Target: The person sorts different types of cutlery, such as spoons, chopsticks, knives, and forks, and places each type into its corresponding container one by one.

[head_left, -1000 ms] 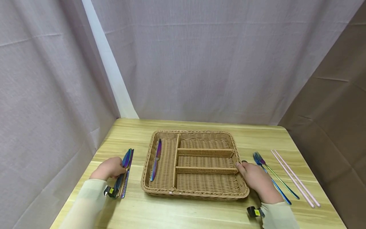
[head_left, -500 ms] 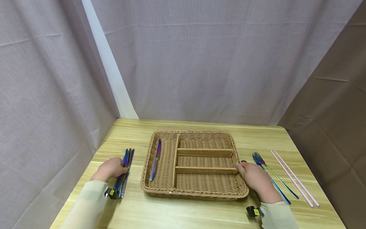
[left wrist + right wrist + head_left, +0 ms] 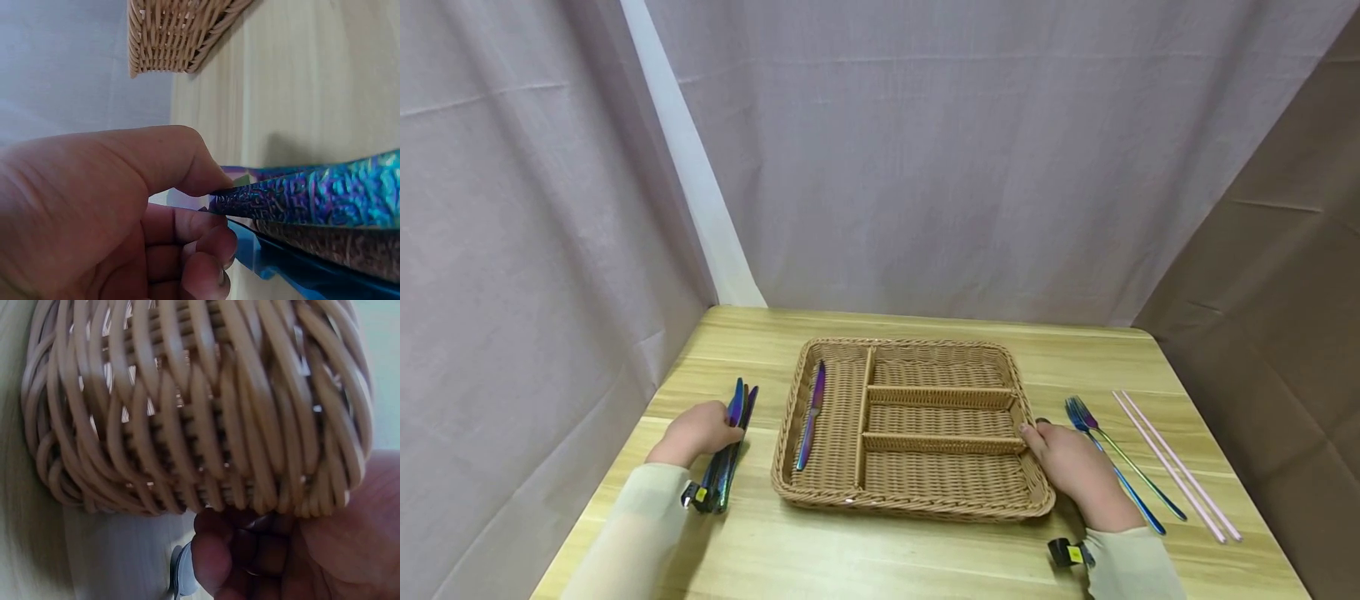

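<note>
My left hand (image 3: 696,432) pinches a small bunch of rainbow-coloured table knives (image 3: 724,471) between thumb and fingers, left of the basket. In the left wrist view, one textured blue-purple knife handle (image 3: 325,194) lies above a brownish textured one and a smooth blue one. A brown wicker basket (image 3: 940,508) with divided compartments stands mid-table. One purple-blue knife (image 3: 811,417) lies lengthwise in its left compartment. My right hand (image 3: 1075,471) grips the basket's right wall, thumb over the rim; the right wrist view shows curled fingertips (image 3: 211,559) under the woven side (image 3: 187,425).
Two iridescent forks (image 3: 1123,479) lie on the table right of my right hand. Beyond them is a pair of pink chopsticks (image 3: 1176,462). Grey curtains (image 3: 925,183) hang behind and at the left of the wooden table (image 3: 850,558), a brown one at the right.
My left hand has shifted slightly right and away from me, lifting the knives, which are bunched closer together. My right hand still holds the basket, which stays in place.
</note>
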`<state>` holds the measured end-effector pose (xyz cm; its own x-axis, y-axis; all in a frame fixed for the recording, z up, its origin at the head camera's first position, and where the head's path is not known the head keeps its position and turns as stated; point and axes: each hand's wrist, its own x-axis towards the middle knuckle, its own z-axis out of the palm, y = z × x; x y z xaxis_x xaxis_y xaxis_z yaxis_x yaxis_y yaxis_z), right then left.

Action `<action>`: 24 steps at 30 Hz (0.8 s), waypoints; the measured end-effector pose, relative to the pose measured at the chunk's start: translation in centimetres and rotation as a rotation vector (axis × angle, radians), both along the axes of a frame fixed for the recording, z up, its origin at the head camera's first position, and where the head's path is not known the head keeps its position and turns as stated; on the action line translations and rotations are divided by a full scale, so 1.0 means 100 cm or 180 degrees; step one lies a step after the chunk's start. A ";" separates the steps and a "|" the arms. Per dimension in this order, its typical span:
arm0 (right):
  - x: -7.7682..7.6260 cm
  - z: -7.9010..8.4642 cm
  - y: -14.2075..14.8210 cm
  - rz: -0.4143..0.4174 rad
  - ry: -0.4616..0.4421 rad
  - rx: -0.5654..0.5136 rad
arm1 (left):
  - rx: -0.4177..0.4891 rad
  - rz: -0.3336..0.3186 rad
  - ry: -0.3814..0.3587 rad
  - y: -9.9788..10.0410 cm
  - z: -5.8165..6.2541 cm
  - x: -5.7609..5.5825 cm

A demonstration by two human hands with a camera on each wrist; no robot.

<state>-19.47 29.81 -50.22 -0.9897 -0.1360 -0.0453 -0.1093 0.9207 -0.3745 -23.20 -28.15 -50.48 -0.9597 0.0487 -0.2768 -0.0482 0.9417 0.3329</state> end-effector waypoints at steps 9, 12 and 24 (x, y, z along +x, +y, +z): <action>-0.001 -0.001 0.002 0.0023 0.0004 -0.0011 | 0.0080 -0.0037 0.0101 0.012 0.015 -0.004; -0.001 -0.001 0.002 0.0015 -0.0006 -0.0003 | 0.0109 -0.0054 0.0148 0.018 0.024 -0.006; -0.001 -0.002 0.002 0.0009 -0.0007 -0.0023 | 0.0141 -0.0127 0.0213 0.033 0.044 -0.018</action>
<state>-19.59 30.04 -50.42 -0.9892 -0.1392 -0.0463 -0.1112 0.9176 -0.3815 -24.99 -24.82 -46.12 -0.9731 0.0979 -0.2087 0.0128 0.9268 0.3754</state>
